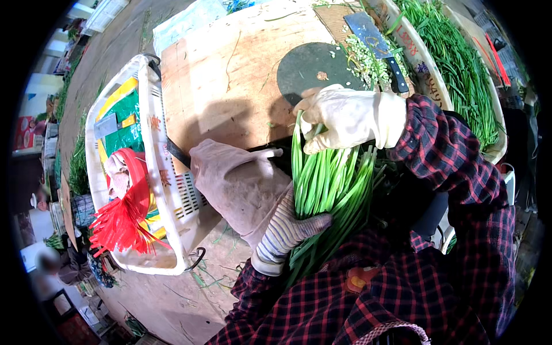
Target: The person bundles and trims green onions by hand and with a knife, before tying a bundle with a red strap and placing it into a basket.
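Observation:
A bunch of long green garlic chives [330, 178] lies in front of my chest, pale ends up and leaves hanging toward my lap. My left hand [282, 236], in a grey striped glove, is closed round its left side, thumb across the leaves. At the top, my right hand [348, 118], in a whitish glove, grips some stalks at the pale ends, its fingertips partly hidden. Just left of the bunch, a greyish-pink cloth [241, 190] drapes by the board's near edge.
On the wooden board [207, 86] are a dark round mat [302, 69], cut stalk ends [365, 69] and a cleaver [371, 37]. A white crate [164, 195] at left holds red ties [129, 213] and a scraper [106, 125]. More greens [454, 69] fill a crate at right.

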Available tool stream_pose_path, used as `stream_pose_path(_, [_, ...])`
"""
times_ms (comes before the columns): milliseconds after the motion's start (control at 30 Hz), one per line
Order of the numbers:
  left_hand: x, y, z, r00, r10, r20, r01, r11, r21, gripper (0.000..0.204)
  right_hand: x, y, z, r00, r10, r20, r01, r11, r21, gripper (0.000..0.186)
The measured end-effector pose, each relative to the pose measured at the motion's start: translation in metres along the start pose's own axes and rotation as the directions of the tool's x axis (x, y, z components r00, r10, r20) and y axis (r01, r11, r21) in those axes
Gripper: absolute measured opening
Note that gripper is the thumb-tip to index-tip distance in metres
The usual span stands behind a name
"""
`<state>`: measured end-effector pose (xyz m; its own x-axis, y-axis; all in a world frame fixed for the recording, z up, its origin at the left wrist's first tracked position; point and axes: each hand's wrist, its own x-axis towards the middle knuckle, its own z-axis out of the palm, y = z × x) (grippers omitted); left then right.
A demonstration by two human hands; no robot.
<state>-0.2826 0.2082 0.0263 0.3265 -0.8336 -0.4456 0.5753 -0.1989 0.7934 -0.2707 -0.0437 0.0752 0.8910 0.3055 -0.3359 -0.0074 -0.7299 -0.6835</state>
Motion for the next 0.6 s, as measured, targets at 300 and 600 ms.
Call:
stream_pose_path(300, [-0.001,-0.005,-0.01,1.0,0.015,-0.015,-0.015,0.999,0.029,0.07,-0.004,0.0,-0.046,0.9,-0.134,-0.415,-0.196,0.726,-0.66,0.014])
stream_pose_path(600, [-0.008,-0.011,-0.027,0.99,0.035,-0.137,-0.038,0.999,-0.016,0.068,-0.117,0.017,-0.045,0.626,0.545,-0.558,-0.423,0.838,0.344,0.054])
